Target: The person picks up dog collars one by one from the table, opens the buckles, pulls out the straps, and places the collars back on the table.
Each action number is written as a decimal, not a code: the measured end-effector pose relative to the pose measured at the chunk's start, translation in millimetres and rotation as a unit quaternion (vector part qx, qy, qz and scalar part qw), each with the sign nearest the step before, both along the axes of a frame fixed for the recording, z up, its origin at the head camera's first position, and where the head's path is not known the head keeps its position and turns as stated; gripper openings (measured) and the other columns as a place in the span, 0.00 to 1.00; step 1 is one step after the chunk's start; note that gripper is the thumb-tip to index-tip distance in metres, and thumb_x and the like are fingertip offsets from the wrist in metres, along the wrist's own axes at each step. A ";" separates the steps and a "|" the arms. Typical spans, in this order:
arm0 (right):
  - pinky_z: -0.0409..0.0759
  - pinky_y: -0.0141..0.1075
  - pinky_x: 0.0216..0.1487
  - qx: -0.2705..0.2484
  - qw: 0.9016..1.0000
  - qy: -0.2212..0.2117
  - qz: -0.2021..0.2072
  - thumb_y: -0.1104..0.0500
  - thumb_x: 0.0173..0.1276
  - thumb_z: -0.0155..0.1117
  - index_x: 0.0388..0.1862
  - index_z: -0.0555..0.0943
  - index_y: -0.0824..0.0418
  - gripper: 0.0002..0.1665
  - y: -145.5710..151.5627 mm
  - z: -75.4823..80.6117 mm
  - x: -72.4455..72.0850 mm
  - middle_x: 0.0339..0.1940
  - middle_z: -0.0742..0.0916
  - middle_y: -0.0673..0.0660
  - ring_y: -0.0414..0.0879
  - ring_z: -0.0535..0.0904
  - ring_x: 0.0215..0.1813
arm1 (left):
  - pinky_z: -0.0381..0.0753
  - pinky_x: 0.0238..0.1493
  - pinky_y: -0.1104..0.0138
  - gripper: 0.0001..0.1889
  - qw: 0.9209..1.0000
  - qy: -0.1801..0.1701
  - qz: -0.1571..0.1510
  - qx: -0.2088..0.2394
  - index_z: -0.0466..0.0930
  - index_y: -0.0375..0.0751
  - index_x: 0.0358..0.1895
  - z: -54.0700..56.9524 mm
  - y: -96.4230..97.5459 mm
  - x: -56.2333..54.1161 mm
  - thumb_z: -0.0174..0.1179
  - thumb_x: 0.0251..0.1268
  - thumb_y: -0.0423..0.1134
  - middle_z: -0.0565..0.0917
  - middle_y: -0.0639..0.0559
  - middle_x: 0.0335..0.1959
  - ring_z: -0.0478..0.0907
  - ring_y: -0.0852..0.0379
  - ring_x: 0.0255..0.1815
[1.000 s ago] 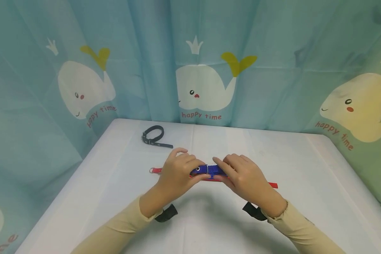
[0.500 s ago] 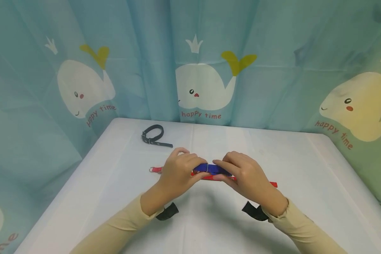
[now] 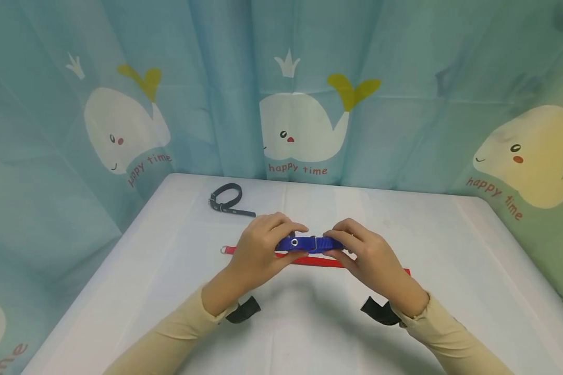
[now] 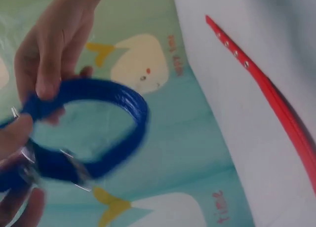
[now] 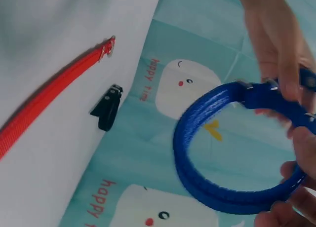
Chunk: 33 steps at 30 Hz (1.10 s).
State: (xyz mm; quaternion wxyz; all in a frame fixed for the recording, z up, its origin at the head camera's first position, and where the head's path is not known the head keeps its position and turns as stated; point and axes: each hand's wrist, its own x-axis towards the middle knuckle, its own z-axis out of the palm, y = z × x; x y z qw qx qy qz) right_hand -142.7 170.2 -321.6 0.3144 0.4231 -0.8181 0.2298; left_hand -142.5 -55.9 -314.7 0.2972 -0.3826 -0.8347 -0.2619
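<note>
Both hands hold a blue collar (image 3: 305, 244) above the table, its strap closed into a loop. A metal eyelet (image 3: 294, 242) and a metal slide (image 3: 314, 243) face the head camera. My left hand (image 3: 257, 249) pinches the collar's left part, where metal fittings show in the left wrist view. My right hand (image 3: 371, 258) pinches the other end between thumb and fingers. The round of the loop (image 5: 179, 148) shows whole in the right wrist view. Beneath the hands a red collar (image 3: 322, 262) lies stretched out on the table, partly hidden by them.
Farther back on the left lies a black collar (image 3: 238, 212), curled into a loop with its end out straight. The white table (image 3: 309, 333) backs onto a blue-green curtain (image 3: 230, 104) with whale prints. Dark straps (image 3: 243, 310) hang at both wrists.
My hands have moved slightly apart and up. The blue collar has turned so its eyelet shows again, and my left forefinger has lifted off its top edge. Red and black collars stay put.
</note>
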 end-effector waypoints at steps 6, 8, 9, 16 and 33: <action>0.77 0.24 0.33 -0.043 0.998 -0.040 0.022 0.45 0.68 0.53 0.39 0.80 0.64 0.22 2.2 -2.5 -0.8 0.36 0.81 0.54 0.40 0.77 0.31 | 0.79 0.48 0.66 0.16 0.993 -0.103 -0.048 -0.016 0.82 0.41 0.42 -0.1 -5.9 -0.7 0.71 0.50 0.41 0.86 0.54 0.36 0.80 0.58 0.42; 0.79 0.26 0.34 -0.042 0.998 -0.045 0.025 0.44 0.68 0.52 0.41 0.80 0.64 0.23 0.9 -3.1 -0.5 0.38 0.82 0.53 0.40 0.78 0.32 | 0.79 0.47 0.67 0.17 0.993 -0.099 -0.047 -0.033 0.81 0.40 0.42 -0.9 -4.4 0.8 0.72 0.49 0.40 0.86 0.53 0.37 0.79 0.58 0.41; 0.79 0.27 0.35 -0.040 0.998 -0.045 0.027 0.44 0.68 0.51 0.42 0.80 0.63 0.24 -0.3 -3.2 0.0 0.39 0.82 0.53 0.41 0.79 0.33 | 0.79 0.47 0.67 0.17 0.994 -0.090 -0.041 -0.044 0.81 0.41 0.42 -1.3 -3.2 1.8 0.72 0.48 0.40 0.86 0.54 0.37 0.79 0.58 0.41; 0.80 0.27 0.41 -0.032 0.997 -0.044 0.050 0.49 0.71 0.48 0.40 0.81 0.62 0.20 -6.1 -1.0 3.9 0.39 0.83 0.54 0.43 0.81 0.37 | 0.76 0.45 0.67 0.18 0.997 -0.050 -0.005 -0.054 0.81 0.43 0.43 -3.0 1.2 5.9 0.72 0.48 0.43 0.84 0.56 0.34 0.78 0.61 0.34; 0.76 0.21 0.40 -0.066 0.989 -0.113 0.074 0.52 0.66 0.59 0.36 0.78 0.61 0.12 6.6 1.1 -4.0 0.32 0.84 0.50 0.38 0.77 0.34 | 0.71 0.33 0.70 0.12 0.998 -0.046 0.023 -0.035 0.83 0.46 0.38 -1.2 -9.3 7.8 0.72 0.47 0.38 0.81 0.57 0.26 0.72 0.62 0.27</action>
